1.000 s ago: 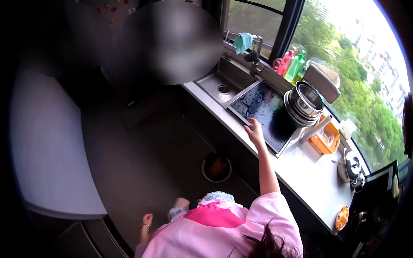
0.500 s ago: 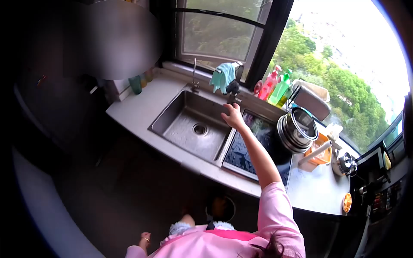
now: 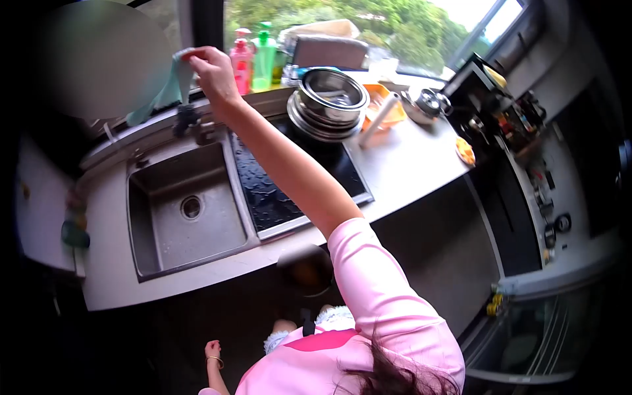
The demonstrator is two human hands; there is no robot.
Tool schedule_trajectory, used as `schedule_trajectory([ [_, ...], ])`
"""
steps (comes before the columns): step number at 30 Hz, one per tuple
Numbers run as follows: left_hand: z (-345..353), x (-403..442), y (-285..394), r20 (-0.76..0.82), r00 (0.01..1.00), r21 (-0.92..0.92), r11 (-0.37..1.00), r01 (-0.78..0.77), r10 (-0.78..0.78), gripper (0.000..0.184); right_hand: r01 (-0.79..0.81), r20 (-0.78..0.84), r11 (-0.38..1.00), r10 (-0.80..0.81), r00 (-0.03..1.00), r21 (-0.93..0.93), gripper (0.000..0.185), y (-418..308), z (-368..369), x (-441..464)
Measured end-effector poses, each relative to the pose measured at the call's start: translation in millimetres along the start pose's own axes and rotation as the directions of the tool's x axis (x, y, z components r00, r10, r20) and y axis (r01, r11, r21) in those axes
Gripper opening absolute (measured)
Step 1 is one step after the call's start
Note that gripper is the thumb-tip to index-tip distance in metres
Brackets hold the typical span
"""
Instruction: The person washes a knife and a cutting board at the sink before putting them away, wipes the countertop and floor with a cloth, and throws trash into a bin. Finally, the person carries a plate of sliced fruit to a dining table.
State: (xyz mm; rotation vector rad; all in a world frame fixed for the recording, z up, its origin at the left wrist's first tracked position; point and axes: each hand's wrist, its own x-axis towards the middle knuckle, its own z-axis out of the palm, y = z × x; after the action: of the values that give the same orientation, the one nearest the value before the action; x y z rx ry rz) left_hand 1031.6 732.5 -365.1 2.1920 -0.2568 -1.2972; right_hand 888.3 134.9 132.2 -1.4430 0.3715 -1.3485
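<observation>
My right hand (image 3: 214,74) is raised above the back edge of the sink, its fingers pinched on the upper end of a teal cloth (image 3: 172,91). The cloth hangs down from them, partly hidden by a blurred patch. Just below sit a dark scrubber (image 3: 187,120) and the faucet base (image 3: 205,133). Down at my side, away from the counter, hangs my left hand (image 3: 212,348), with its fingers curled in and nothing seen in them.
The steel sink (image 3: 187,247) lies left of a wet black panel (image 3: 271,197). Stacked steel bowls (image 3: 329,105) stand at the back, near a pink bottle (image 3: 241,62) and a green bottle (image 3: 263,59). Further right are an orange basket (image 3: 393,113), a kettle-like pot (image 3: 424,105) and a plate of orange pieces (image 3: 465,151).
My right hand has gone from above the faucet up to the teal cloth and taken hold of its top. My view has turned right. The left hand still hangs low.
</observation>
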Motion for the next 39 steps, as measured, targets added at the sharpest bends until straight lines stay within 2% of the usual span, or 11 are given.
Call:
schedule_trajectory([
  [3, 32.6, 23.2, 17.5, 0.160, 0.971, 0.137, 0.970, -0.200, 0.178, 0.011, 0.103, -0.082, 0.993, -0.099, 0.992, 0.050, 0.036, -59.5, -53.1, -4.2],
  [10, 95.3, 21.3, 102.8, 0.319, 0.940, 0.322, 0.919, -0.227, 0.120, 0.014, 0.086, -0.222, 0.948, -0.158, 0.962, -0.305, 0.019, -154.9, -230.2, -93.1],
  [14, 130.8, 12.4, 120.9, 0.265, 0.940, 0.436, 0.843, -0.315, 0.215, 0.015, -0.154, -0.241, 0.865, 0.039, 0.970, -0.478, 0.016, -127.4, -344.0, -162.1],
  [18, 200.5, -29.6, 118.3, 0.201, 0.965, 0.476, 0.844, -0.248, 0.170, 0.016, -0.063, 0.067, 0.720, 0.151, 0.986, -0.691, 0.020, -19.1, -440.9, -243.2],
  [20, 244.0, -77.3, 119.2, 0.192, 0.981, 0.375, 0.921, -0.109, 0.038, 0.016, -0.265, 0.051, 0.576, 0.473, 0.880, -0.773, 0.029, 0.1, -464.4, -271.5],
  [22, 286.6, -122.6, 124.0, 0.226, 0.968, 0.416, 0.909, 0.008, -0.112, 0.018, -0.402, -0.344, 0.067, 0.403, 0.848, -0.913, 0.044, 59.0, -478.9, -310.5],
  [23, 299.8, -134.8, 119.0, 0.257, 0.955, 0.489, 0.872, 0.002, -0.147, 0.019, -0.553, -0.425, 0.144, 0.493, 0.759, -0.821, 0.050, 81.6, -489.8, -316.5],
  [29, 369.1, -181.2, 156.1, 0.223, 0.967, 0.409, 0.912, 0.018, -0.119, 0.019, -0.251, -0.234, 0.003, 0.347, 0.908, -0.968, 0.050, 102.5, -551.9, -299.4],
  [31, 380.5, -176.1, 168.7, 0.217, 0.969, 0.332, 0.942, 0.041, -0.119, 0.018, -0.316, -0.299, 0.021, 0.269, 0.916, -0.949, 0.049, 88.6, -619.2, -304.0],
  [36, 391.3, -181.7, 213.6, 0.131, 0.973, 0.246, 0.957, 0.154, -0.191, 0.016, -0.576, -0.665, -0.393, 0.136, 0.734, -0.717, 0.046, 7.0, -806.7, -332.1],
  [39, 387.1, -191.1, 209.2, 0.051, 0.966, 0.246, 0.941, 0.234, -0.254, 0.016, -0.660, -0.726, -0.372, 0.055, 0.686, -0.652, 0.044, 8.3, -896.5, -318.3],
])
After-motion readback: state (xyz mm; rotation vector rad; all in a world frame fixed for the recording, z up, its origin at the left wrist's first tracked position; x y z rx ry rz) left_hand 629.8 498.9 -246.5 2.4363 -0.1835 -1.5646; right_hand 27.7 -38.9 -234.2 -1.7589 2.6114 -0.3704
